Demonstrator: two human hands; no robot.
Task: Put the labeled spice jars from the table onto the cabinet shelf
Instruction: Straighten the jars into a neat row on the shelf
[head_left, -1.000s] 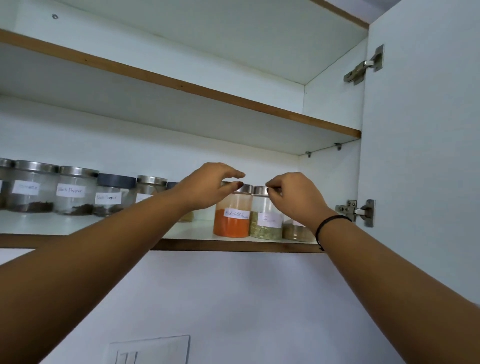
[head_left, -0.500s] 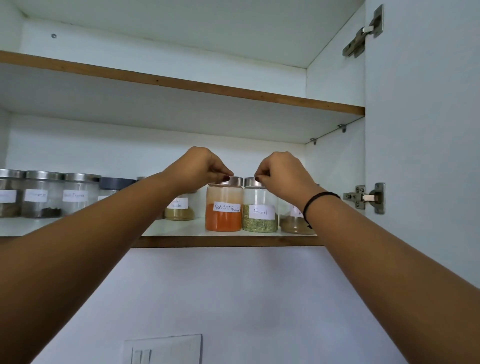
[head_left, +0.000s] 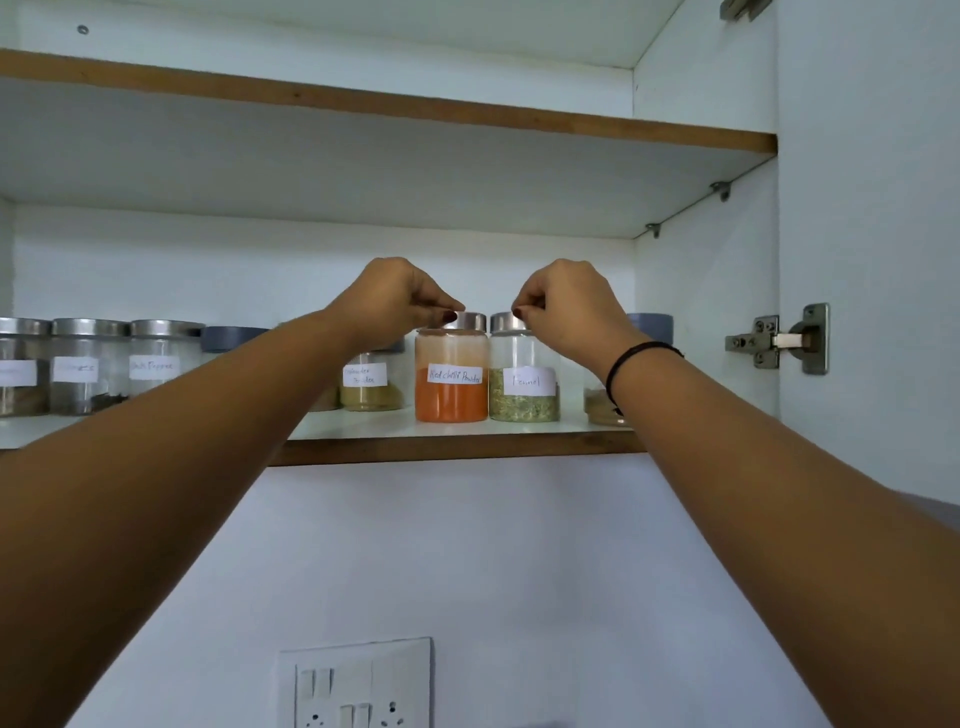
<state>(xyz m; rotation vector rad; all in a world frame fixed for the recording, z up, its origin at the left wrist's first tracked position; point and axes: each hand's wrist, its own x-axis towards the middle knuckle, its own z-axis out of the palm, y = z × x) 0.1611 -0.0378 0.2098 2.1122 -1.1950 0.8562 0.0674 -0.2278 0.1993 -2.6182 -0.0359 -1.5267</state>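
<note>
Head view looks up into an open cabinet, where both hands work at the lower shelf (head_left: 467, 446). With curled fingers the left hand (head_left: 400, 299) pinches the steel lid (head_left: 474, 321) of the red chilli powder jar (head_left: 451, 387); the right hand (head_left: 569, 306) pinches the top of the fennel jar (head_left: 523, 389) the same way. Both jars stand upright on the shelf near its front edge, touching side by side (labels facing out). Each jar lies straight below its own hand's fingertips, long axis vertical, so letting go probably calls only for opening the pinch and lifting clear. A coriander powder jar (head_left: 370, 387) sits just behind on the left; a sideways drag could knock it.
</note>
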